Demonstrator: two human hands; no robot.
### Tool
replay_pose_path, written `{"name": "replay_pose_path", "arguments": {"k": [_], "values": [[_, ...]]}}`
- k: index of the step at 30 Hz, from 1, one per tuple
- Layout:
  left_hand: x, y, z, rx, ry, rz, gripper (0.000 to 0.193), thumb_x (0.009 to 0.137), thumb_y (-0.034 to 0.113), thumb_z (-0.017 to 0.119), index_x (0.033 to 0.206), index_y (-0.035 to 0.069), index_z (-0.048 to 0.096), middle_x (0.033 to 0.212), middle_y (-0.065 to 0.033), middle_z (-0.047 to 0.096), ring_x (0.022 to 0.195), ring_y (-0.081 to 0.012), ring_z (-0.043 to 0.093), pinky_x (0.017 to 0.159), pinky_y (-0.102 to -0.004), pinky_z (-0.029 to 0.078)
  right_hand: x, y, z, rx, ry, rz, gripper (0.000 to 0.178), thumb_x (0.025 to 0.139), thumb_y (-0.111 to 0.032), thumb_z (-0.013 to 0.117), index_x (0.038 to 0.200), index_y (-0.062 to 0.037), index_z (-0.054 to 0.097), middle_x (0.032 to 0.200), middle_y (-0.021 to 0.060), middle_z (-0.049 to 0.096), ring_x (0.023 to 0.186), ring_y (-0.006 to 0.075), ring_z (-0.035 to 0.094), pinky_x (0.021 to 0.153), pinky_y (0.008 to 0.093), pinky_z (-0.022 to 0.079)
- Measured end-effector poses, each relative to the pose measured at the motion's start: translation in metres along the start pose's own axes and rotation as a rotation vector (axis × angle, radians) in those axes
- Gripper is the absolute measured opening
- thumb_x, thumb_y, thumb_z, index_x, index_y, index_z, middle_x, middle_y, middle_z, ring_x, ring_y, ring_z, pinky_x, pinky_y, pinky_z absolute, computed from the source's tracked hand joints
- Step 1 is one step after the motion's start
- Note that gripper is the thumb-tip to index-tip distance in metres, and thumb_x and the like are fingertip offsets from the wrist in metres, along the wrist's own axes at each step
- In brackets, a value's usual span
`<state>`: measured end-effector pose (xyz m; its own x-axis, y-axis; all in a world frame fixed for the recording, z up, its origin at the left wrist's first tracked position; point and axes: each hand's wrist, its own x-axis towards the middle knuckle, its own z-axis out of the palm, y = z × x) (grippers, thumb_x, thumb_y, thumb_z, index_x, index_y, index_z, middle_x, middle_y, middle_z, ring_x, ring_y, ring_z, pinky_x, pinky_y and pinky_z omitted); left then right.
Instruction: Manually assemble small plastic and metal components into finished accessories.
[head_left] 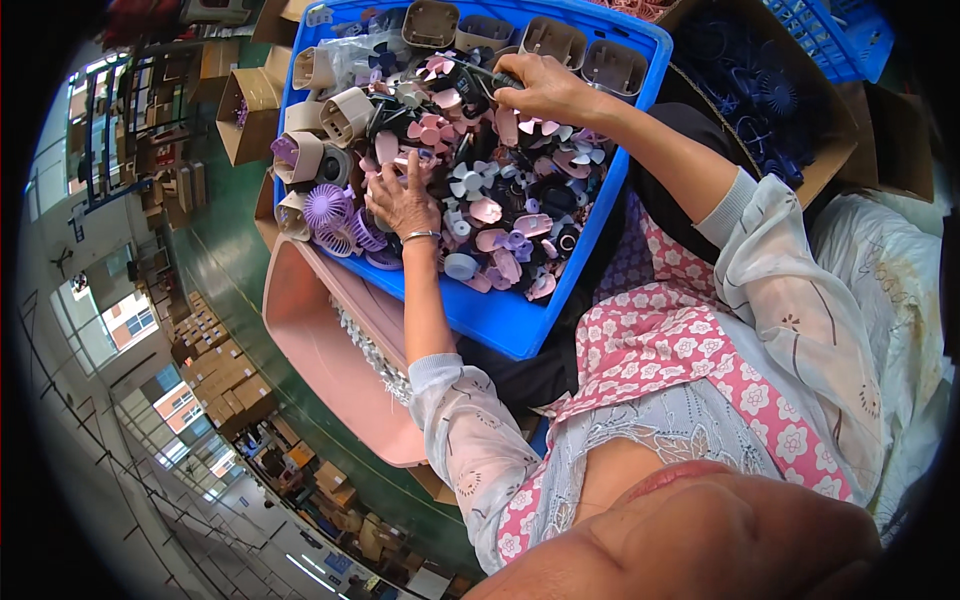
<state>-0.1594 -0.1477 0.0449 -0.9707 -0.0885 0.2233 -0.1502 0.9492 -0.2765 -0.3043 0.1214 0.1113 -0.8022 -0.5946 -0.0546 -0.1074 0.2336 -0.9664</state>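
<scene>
My left hand (404, 200) reaches into a blue crate (480, 318) full of loose fan parts. Its fingers are spread and touch pale pink plastic pieces; what lies under the palm is hidden. Farther right, my right hand (548, 90) is closed round the dark handle of a screwdriver (508, 80), its thin shaft pointing left over the heap. Between the hands lie pink fan blades (430, 131), white fan blades (468, 181) and black pieces. Purple round fan grilles (326, 206) sit left of my left hand.
Beige plastic housings (348, 115) line the crate's left and far sides. A pink tub (310, 350) stands below its left edge. At the right is a cardboard box (835, 150) of dark blue fan parts, with a white sack (880, 260) nearer me. Stacked cartons (225, 375) stand across the green floor.
</scene>
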Motion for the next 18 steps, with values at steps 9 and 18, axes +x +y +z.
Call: {"name": "replay_pose_path", "arguments": {"k": [9, 18], "values": [[0.023, 0.022, -0.059, -0.246, 0.24, 0.017, 0.03, 0.069, 0.011, 0.067, 0.097, 0.004, 0.057, 0.107, -0.0156, 0.049, 0.103, -0.0336, 0.042, 0.09, -0.0433, 0.033, -0.004, 0.007, 0.004, -0.035, 0.007, 0.078, 0.029, 0.076, -0.022, 0.052, 0.095, -0.0008, 0.054, 0.07, 0.0108, 0.06, 0.059, 0.0165, 0.062, 0.054, 0.0281, 0.05], [-0.05, 0.116, 0.042, -0.122, -0.202, 0.249, 0.025, 0.073, 0.015, 0.054, 0.096, 0.005, 0.056, 0.101, -0.0088, 0.056, 0.095, -0.0232, 0.05, 0.085, -0.0378, 0.037, -0.002, -0.01, 0.012, -0.098, 0.073, -0.07, 0.027, 0.069, -0.017, 0.051, 0.085, 0.0046, 0.055, 0.068, 0.0206, 0.06, 0.063, 0.0328, 0.061, 0.062, 0.0408, 0.048]]}}
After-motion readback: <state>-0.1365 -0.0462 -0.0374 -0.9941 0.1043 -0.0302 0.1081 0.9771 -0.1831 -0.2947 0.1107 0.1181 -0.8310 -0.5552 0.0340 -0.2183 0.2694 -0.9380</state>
